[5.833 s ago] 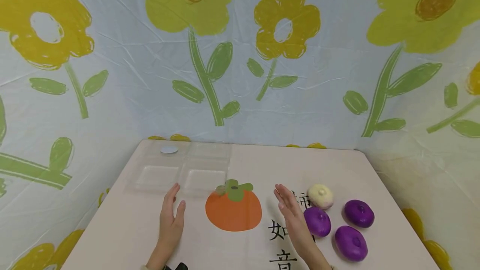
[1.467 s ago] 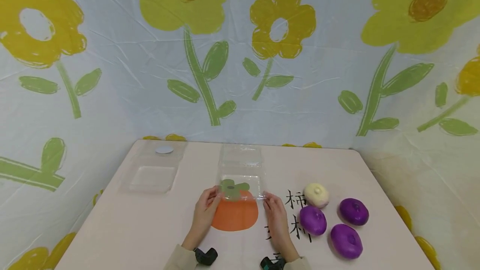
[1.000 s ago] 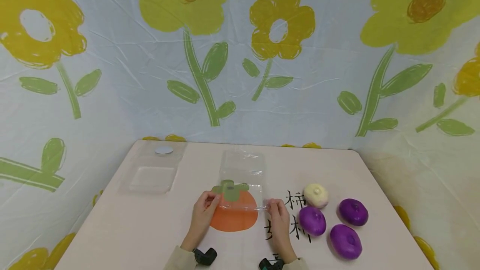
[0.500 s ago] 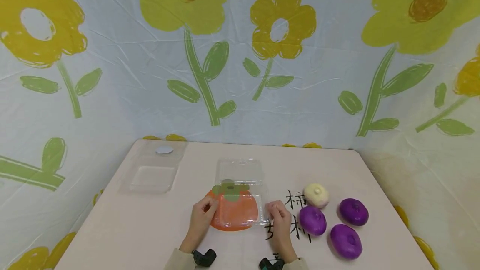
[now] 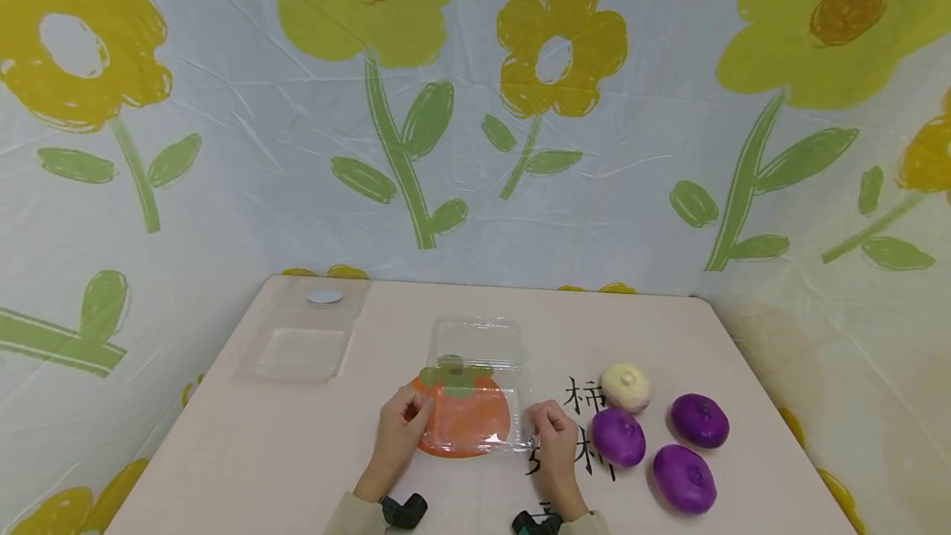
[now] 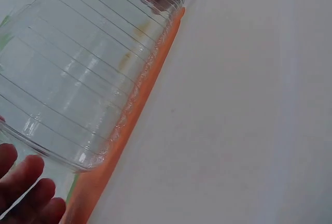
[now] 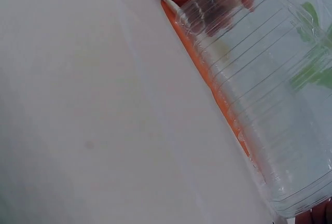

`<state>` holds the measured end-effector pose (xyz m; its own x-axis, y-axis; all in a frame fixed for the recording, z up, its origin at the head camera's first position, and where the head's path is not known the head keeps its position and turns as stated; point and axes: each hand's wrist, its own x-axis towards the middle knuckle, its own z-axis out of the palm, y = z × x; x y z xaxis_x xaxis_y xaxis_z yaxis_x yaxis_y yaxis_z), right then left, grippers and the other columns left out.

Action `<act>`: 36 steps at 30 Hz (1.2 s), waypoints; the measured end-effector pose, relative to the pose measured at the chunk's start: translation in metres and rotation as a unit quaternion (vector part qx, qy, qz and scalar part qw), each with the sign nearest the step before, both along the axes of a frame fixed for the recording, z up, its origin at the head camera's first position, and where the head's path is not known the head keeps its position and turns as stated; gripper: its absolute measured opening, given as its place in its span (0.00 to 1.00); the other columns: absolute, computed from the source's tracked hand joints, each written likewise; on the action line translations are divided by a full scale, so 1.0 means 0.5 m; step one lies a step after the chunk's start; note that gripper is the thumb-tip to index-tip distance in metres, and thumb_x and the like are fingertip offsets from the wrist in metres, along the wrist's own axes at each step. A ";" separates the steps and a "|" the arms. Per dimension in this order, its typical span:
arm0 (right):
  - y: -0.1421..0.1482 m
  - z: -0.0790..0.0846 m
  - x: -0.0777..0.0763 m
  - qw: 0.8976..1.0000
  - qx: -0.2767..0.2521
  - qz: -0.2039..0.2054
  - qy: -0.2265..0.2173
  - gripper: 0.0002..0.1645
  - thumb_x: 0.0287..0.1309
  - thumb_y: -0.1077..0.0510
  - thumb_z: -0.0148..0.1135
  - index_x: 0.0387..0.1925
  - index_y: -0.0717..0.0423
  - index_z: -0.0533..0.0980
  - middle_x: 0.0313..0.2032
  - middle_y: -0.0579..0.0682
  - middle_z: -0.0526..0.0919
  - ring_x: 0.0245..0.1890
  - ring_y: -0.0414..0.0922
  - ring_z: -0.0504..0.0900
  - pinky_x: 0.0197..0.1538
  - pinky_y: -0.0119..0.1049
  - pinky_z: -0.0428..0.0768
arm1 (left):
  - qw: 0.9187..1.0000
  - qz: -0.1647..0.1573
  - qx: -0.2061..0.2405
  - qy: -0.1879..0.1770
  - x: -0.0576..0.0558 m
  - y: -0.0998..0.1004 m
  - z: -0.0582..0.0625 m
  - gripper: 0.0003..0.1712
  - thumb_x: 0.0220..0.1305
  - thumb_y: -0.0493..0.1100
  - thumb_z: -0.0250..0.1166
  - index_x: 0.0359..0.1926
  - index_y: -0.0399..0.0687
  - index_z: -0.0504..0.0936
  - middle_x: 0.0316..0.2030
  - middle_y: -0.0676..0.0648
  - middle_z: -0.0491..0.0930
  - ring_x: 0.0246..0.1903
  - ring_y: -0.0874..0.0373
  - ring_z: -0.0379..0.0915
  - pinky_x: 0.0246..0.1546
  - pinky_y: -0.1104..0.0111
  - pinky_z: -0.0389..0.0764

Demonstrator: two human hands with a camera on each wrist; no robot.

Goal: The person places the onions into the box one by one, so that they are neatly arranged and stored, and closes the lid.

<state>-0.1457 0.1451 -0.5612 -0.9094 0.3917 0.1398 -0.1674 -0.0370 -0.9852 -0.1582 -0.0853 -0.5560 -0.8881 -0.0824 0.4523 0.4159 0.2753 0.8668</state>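
Observation:
A clear plastic clamshell container, its lid folded back away from me, lies over the persimmon print at the middle of the table. My left hand pinches the container's left edge between thumb and curled fingers. At the opposite edge, my right hand holds on the same way. In the left wrist view, the ribbed wall of the clamshell container shows beside my left fingers. The right wrist view shows the clamshell container with nothing inside it.
Another open clear container stands at the back left, a pale oval disc in its lid half. To the right lie a cream onion and three purple onions. A flowered cloth hangs behind the table.
Both hands were empty and apart at first, with two containers side by side at the back left. One container then came to the middle in both hands and has since moved nearer to me.

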 end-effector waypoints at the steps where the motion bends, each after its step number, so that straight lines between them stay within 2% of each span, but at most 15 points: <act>1: 0.000 0.000 -0.001 1.000 0.001 -0.002 -0.004 0.16 0.55 0.77 0.53 0.14 0.73 0.68 0.21 0.48 0.73 0.24 0.39 0.70 0.29 0.26 0.69 | 1.000 0.007 -0.009 0.020 -0.006 0.000 -0.009 0.14 0.55 0.23 0.67 0.24 0.42 0.72 0.25 0.49 0.73 0.26 0.59 0.69 0.26 0.72 0.72; 3: 0.001 -0.001 -0.001 1.000 0.001 -0.004 -0.008 0.14 0.56 0.77 0.53 0.16 0.75 0.70 0.21 0.49 0.73 0.24 0.38 0.70 0.29 0.26 0.69 | 0.998 0.017 -0.029 0.054 -0.017 -0.004 -0.026 0.12 0.52 0.23 0.69 0.33 0.38 0.77 0.34 0.44 0.78 0.33 0.52 0.74 0.33 0.69 0.75; 5: 0.001 -0.001 -0.002 1.000 0.000 -0.003 -0.006 0.14 0.56 0.77 0.54 0.16 0.76 0.70 0.21 0.49 0.74 0.24 0.38 0.70 0.29 0.26 0.69 | 0.997 0.009 -0.044 0.070 -0.024 -0.010 -0.037 0.18 0.52 0.25 0.69 0.45 0.35 0.78 0.46 0.39 0.80 0.45 0.45 0.76 0.46 0.72 0.75; 8: 0.001 -0.001 -0.002 1.000 -0.007 -0.004 -0.008 0.13 0.56 0.77 0.54 0.17 0.76 0.71 0.21 0.49 0.74 0.24 0.38 0.71 0.29 0.26 0.69 | 0.994 -0.038 -0.070 0.070 -0.026 -0.025 -0.040 0.31 0.58 0.29 0.68 0.63 0.37 0.72 0.63 0.39 0.73 0.62 0.42 0.68 0.64 0.78 0.63; 10: 0.001 -0.001 -0.002 1.000 -0.008 -0.005 -0.008 0.13 0.55 0.77 0.54 0.17 0.76 0.72 0.20 0.48 0.74 0.24 0.38 0.71 0.29 0.26 0.69 | 0.991 -0.076 -0.092 0.060 -0.023 -0.034 -0.040 0.36 0.62 0.32 0.65 0.71 0.42 0.66 0.70 0.42 0.65 0.69 0.43 0.60 0.69 0.78 0.52; 12: 0.001 0.000 -0.002 1.000 -0.010 -0.009 -0.009 0.12 0.55 0.77 0.53 0.18 0.76 0.73 0.21 0.48 0.74 0.24 0.37 0.71 0.29 0.26 0.69 | 0.987 -0.110 -0.109 0.048 -0.020 -0.042 -0.041 0.39 0.65 0.35 0.64 0.75 0.48 0.60 0.74 0.44 0.59 0.72 0.45 0.53 0.70 0.78 0.47; 15: 0.002 0.000 -0.002 1.000 -0.010 -0.010 -0.004 0.12 0.55 0.78 0.52 0.18 0.76 0.73 0.21 0.50 0.75 0.24 0.37 0.71 0.29 0.26 0.69 | 0.981 -0.143 -0.127 0.035 -0.017 -0.049 -0.044 0.43 0.65 0.38 0.63 0.77 0.51 0.55 0.76 0.44 0.53 0.74 0.44 0.47 0.70 0.77 0.43; 18: 0.002 -0.001 -0.002 1.000 -0.011 -0.008 -0.003 0.14 0.55 0.77 0.52 0.15 0.75 0.70 0.22 0.52 0.76 0.25 0.38 0.72 0.29 0.26 0.70 | 0.978 -0.158 -0.136 0.032 -0.019 -0.051 -0.048 0.44 0.65 0.40 0.64 0.77 0.47 0.54 0.76 0.41 0.52 0.75 0.41 0.44 0.70 0.75 0.42; 22: 0.002 -0.003 -0.003 1.000 -0.001 -0.008 -0.013 0.19 0.57 0.75 0.54 0.12 0.69 0.64 0.21 0.49 0.73 0.26 0.38 0.71 0.29 0.27 0.69 | 0.976 -0.164 -0.138 0.038 -0.022 -0.052 -0.050 0.44 0.63 0.41 0.65 0.76 0.39 0.56 0.76 0.39 0.52 0.75 0.41 0.45 0.70 0.77 0.42; 24: 0.003 -0.005 -0.004 1.000 0.005 -0.010 -0.019 0.21 0.58 0.74 0.55 0.11 0.67 0.64 0.20 0.47 0.71 0.25 0.40 0.70 0.29 0.27 0.68 | 0.977 -0.165 -0.130 0.042 -0.018 -0.049 -0.040 0.44 0.62 0.39 0.65 0.75 0.37 0.56 0.75 0.38 0.52 0.74 0.39 0.46 0.70 0.78 0.42; 27: 0.005 -0.007 -0.005 1.000 0.008 -0.011 -0.024 0.23 0.59 0.73 0.56 0.11 0.65 0.63 0.19 0.46 0.68 0.25 0.42 0.68 0.28 0.27 0.67 | 0.977 -0.169 -0.125 0.039 -0.017 -0.049 -0.039 0.44 0.62 0.39 0.65 0.75 0.38 0.56 0.76 0.38 0.52 0.74 0.41 0.47 0.69 0.79 0.43; 30: 0.006 -0.008 -0.005 1.000 0.010 -0.008 -0.027 0.23 0.60 0.72 0.55 0.11 0.66 0.63 0.19 0.46 0.68 0.25 0.41 0.68 0.28 0.27 0.67 | 0.977 -0.175 -0.120 0.019 -0.016 -0.049 -0.038 0.44 0.63 0.39 0.65 0.76 0.39 0.56 0.76 0.40 0.50 0.75 0.45 0.45 0.69 0.79 0.44; 32: 0.006 -0.007 -0.004 1.000 0.007 -0.007 -0.029 0.21 0.61 0.72 0.55 0.12 0.68 0.64 0.19 0.45 0.67 0.25 0.40 0.68 0.28 0.27 0.67 | 0.975 -0.181 -0.125 0.009 -0.020 -0.052 -0.046 0.44 0.64 0.41 0.65 0.76 0.40 0.54 0.77 0.41 0.49 0.75 0.49 0.45 0.70 0.78 0.44; 36: 0.004 -0.005 -0.002 0.999 0.003 -0.006 -0.031 0.20 0.61 0.71 0.55 0.14 0.71 0.65 0.19 0.45 0.67 0.24 0.38 0.67 0.28 0.27 0.66 | 0.975 -0.182 -0.126 0.007 -0.019 -0.052 -0.045 0.44 0.65 0.42 0.64 0.76 0.41 0.54 0.76 0.39 0.49 0.75 0.50 0.47 0.69 0.78 0.45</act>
